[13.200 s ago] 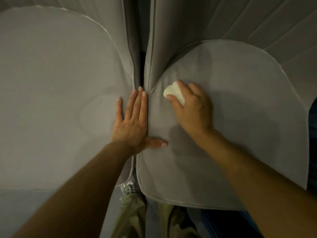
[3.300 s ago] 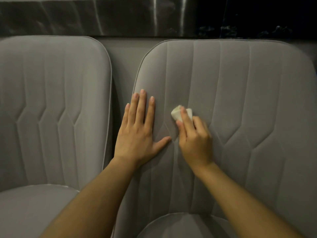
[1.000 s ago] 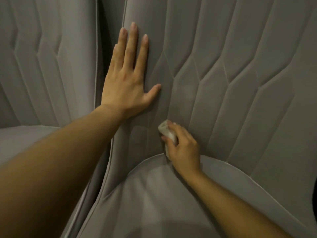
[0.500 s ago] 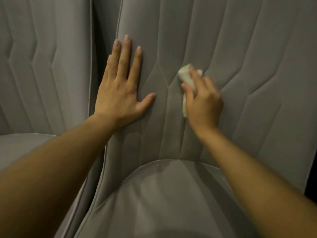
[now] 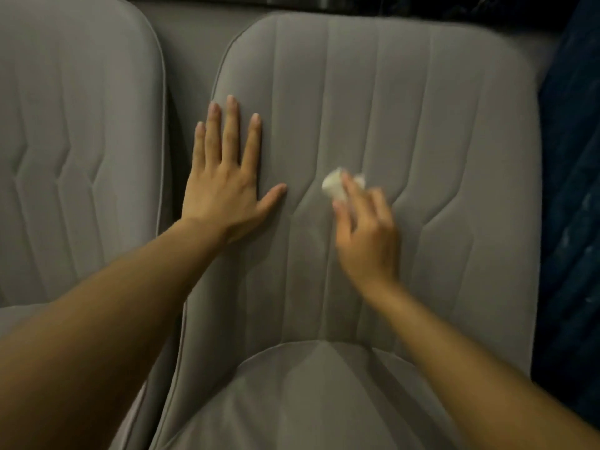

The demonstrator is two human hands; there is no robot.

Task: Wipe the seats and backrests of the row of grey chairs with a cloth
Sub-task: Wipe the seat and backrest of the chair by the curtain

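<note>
Two grey padded chairs stand side by side. The right chair's stitched backrest [image 5: 438, 125] fills the middle of the view, with its seat [image 5: 308, 401] below. My left hand [image 5: 224, 180] lies flat on the left part of that backrest, fingers straight and spread. My right hand [image 5: 367, 228] grips a small crumpled white cloth [image 5: 334, 185] and presses it against the middle of the same backrest; hand and cloth are blurred. The left chair's backrest [image 5: 74, 141] is at the left edge.
A narrow dark gap [image 5: 172, 131] separates the two chairs. Dark blue fabric [image 5: 571, 190] lies along the right side of the right chair. A dark glossy wall strip [image 5: 357, 1] runs behind the backrests.
My right hand has carried the cloth from the foot of the backrest up to its middle. The view has tilted up, showing the top edge. My left hand stays flat on the backrest.
</note>
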